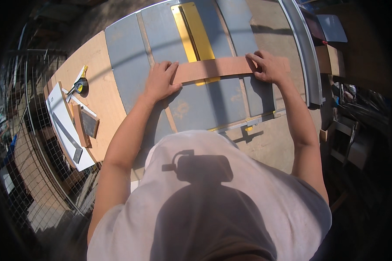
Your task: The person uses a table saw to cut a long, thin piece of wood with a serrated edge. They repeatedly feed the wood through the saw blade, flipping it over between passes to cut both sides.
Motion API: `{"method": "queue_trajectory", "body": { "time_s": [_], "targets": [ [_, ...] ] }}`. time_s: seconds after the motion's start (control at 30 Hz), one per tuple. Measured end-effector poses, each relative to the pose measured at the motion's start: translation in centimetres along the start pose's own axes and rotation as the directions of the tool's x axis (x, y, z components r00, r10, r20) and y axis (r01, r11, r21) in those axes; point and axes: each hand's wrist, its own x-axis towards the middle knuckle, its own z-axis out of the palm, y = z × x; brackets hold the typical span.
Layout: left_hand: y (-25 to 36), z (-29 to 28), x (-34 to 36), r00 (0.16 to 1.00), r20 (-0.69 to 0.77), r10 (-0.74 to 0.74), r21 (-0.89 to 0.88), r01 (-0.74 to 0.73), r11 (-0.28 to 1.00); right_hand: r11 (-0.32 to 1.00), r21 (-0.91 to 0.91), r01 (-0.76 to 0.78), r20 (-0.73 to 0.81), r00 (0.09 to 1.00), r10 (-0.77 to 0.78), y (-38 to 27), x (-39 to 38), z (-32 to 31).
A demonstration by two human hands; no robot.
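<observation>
A thin reddish-brown wooden board (231,66) lies crosswise on the grey metal top of a table saw (178,106). It spans the yellow slotted insert plate (188,30), covering part of it. My left hand (162,81) grips the board's left end, fingers at the far edge and thumb at the near one. Toward the other end, my right hand (265,67) holds the board with bent fingers and thumb. A short piece of the board sticks out past that hand. Any blade in the slot cannot be made out.
A wooden side panel (91,69) on the left carries a yellow-and-black tape measure (80,85), a wood-and-metal square (83,124) and a white sheet (67,130) with a metal-ended tool. A long metal fence rail (307,56) runs along the right. Wire mesh (35,130) stands far left.
</observation>
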Motion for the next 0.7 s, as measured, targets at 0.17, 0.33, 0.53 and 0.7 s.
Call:
{"method": "queue_trajectory", "body": {
  "time_s": [0.17,0.33,0.53,0.7],
  "targets": [
    [0.7,0.1,-1.0,0.987,0.001,-0.160,-0.093,0.159,0.983,0.996,-0.039,0.078,-0.225,0.971,-0.085,-4.4,0.2,2.6],
    [0.5,0.3,-3.2,0.989,-0.110,-0.103,-0.160,0.084,0.984,0.991,0.069,0.112,-0.285,0.954,-0.088,-5.1,0.4,2.5],
    [-0.7,1.5,-4.3,0.981,-0.168,-0.092,-0.239,0.049,0.970,0.982,0.112,0.149,-0.279,0.954,-0.113,-4.9,0.9,2.1],
    [-1.2,1.8,-4.6,0.984,-0.152,-0.093,-0.323,0.039,0.946,0.972,0.087,0.218,-0.294,0.938,-0.184,-4.0,1.4,2.3]
  ]
}}
